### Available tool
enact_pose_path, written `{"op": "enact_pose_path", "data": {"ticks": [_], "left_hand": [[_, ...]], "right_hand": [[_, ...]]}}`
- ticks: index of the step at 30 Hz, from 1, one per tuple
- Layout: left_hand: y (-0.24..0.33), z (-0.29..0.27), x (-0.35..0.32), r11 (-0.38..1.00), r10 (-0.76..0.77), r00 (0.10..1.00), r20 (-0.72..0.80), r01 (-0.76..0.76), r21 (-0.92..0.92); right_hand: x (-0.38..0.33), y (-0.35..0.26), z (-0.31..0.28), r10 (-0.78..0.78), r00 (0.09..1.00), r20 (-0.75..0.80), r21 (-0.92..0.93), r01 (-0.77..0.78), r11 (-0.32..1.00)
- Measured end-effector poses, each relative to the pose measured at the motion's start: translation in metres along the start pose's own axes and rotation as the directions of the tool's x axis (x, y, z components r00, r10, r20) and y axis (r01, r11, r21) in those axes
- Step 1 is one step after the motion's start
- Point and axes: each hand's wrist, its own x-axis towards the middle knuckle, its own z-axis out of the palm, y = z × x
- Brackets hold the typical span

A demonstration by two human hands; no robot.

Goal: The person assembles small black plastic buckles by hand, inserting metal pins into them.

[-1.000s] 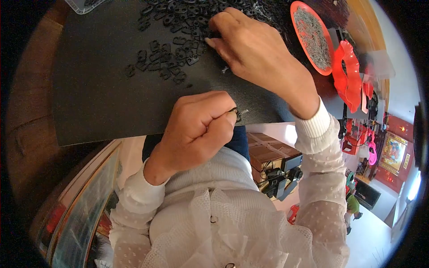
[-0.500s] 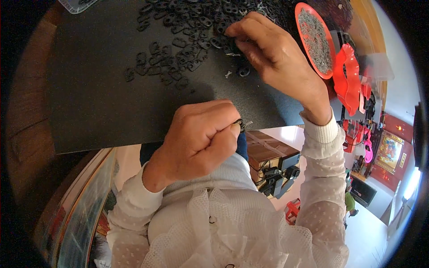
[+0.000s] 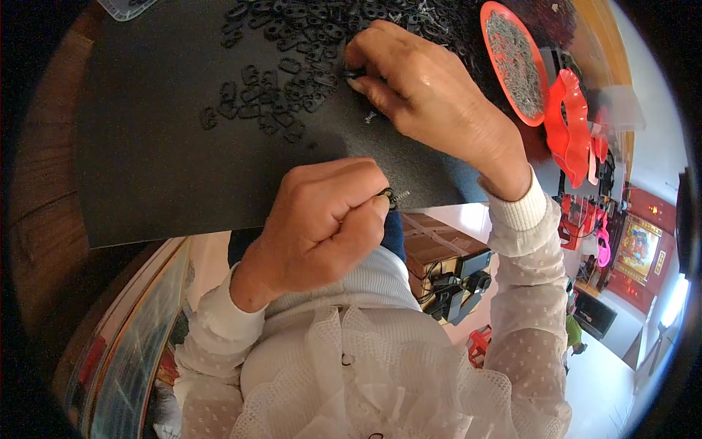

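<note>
Near the table's front edge my left hand (image 3: 322, 219) is closed, pinching a small black plastic piece (image 3: 388, 194) between thumb and forefinger. A metal spring (image 3: 401, 195) sticks out from that piece to the right. Over the right side of the table my right hand (image 3: 413, 80) pinches another small black piece (image 3: 355, 74), mostly covered by the fingers. A loose spring (image 3: 370, 117) lies on the black table surface just below that hand. Ahead and to the left are many loose black oval pieces (image 3: 289, 91), some with holes.
An orange-red plate (image 3: 542, 110) full of small metal springs stands at the right, with a red wavy-rimmed dish (image 3: 570, 139) beside it. A clear container (image 3: 124, 9) sits at the far left. Below the table stands a cardboard box (image 3: 439, 245) with black devices on it.
My right hand has moved left and slightly nearer, and a black piece now shows between its fingertips. The left hand has hardly moved and keeps its piece with the spring.
</note>
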Motion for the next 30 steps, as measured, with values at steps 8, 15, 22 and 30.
{"op": "enact_pose_path", "data": {"ticks": [8, 15, 22, 30], "left_hand": [[-0.0006, -0.0009, -0.0002, 1.0, 0.018, 1.0, 0.016, -0.018, 0.004], [0.0004, -0.0013, -0.0004, 1.0, 0.005, 1.0, 0.019, -0.005, 0.001], [-0.0001, 0.0001, -0.0008, 1.0, 0.003, 1.0, 0.006, -0.003, -0.01], [-0.0012, 0.0008, -0.0015, 1.0, 0.019, 1.0, -0.021, -0.018, 0.019]], "right_hand": [[-0.0038, 0.0011, -0.0014, -0.002, 1.0, 0.002, -0.025, 0.002, 1.0], [-0.0033, 0.0019, -0.0026, -0.004, 1.0, 0.008, -0.02, 0.004, 1.0], [-0.005, 0.0048, -0.0025, -0.001, 1.0, 0.004, -0.011, 0.001, 1.0], [0.0005, 0.0007, 0.0041, -0.067, 0.995, -0.073, -0.037, 0.064, 0.997]]}}
